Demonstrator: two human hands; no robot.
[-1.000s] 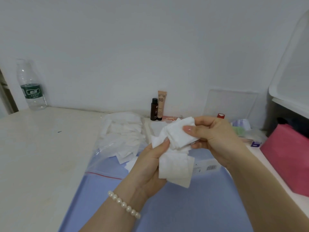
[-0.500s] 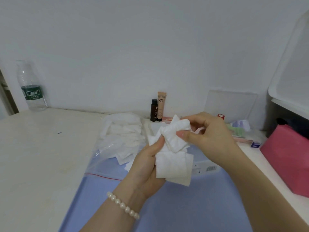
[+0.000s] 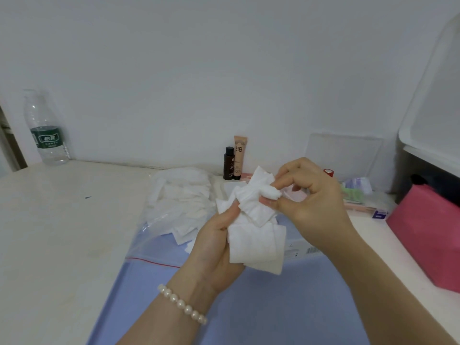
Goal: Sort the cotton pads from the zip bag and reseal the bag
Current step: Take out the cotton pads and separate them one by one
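A person's two bare hands work above a pale table, seen from a head-worn camera. The left hand, with a pearl bracelet at the wrist, grips a loose bunch of white cotton pads, fingers curled round them from the 9 o'clock side. The right hand pinches the top pad of that bunch between thumb and forefinger, its other fingers curled; the pinched corner is crumpled.

At 10 o'clock from the hands, a clear zip bag lies flat on the table, its red seal strip facing the person. Inside it sits a heap of more white pads, filling the far half. Whether the seal is open cannot be told. The bag's near edge overlaps a light blue mat that runs down to the bottom of the view beneath both forearms.

At 12 o'clock, against the white wall, a small dark bottle and a beige tube marked BB stand upright, touching. At far 10 o'clock a clear water bottle stands near the table's back left corner. At 3 o'clock a pink pouch sits by the table's right edge, below a white storage bin; small packets clutter the space between it and the hands.

The widest open tabletop is to the left, between the zip bag and the water bottle.
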